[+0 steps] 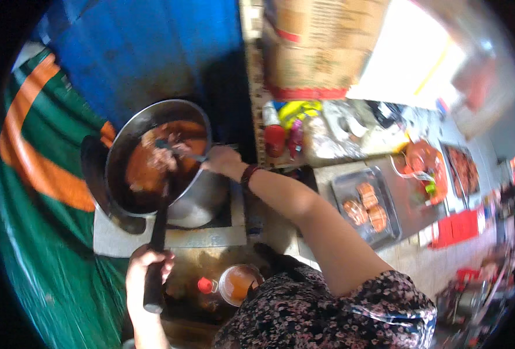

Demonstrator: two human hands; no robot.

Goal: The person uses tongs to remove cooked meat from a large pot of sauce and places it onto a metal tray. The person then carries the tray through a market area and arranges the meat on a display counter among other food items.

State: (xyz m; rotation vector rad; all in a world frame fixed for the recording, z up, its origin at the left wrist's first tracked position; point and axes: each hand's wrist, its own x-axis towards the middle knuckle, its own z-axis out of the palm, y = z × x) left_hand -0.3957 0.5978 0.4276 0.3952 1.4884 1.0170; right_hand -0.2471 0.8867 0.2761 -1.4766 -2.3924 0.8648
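Observation:
A deep metal pot (122, 131) holds chunks of food, seemingly meat, in reddish-orange liquid (144, 165). My left hand (150, 264), below the pot, grips a long dark handle (159, 231) whose upper end reaches the pot; whether it belongs to the pot or to a separate tool I cannot tell. At the pot's right rim my right hand (222, 161) holds a thin utensil (185, 152), its far end among the chunks; its exact kind is blurred. Beneath the pot is a rounded metal surface (196, 205). A round container of orange liquid (238, 283) stands near my body.
A metal tray (340, 192) with several tied meat pieces (368, 195) lies right, beside an orange-red basin (440, 174) and a tray of dark red food (463, 168). Cardboard boxes (323, 48) stand behind bagged goods (323, 131). Green-and-orange sheeting (44, 240) hangs left, a blue panel (153, 48) behind.

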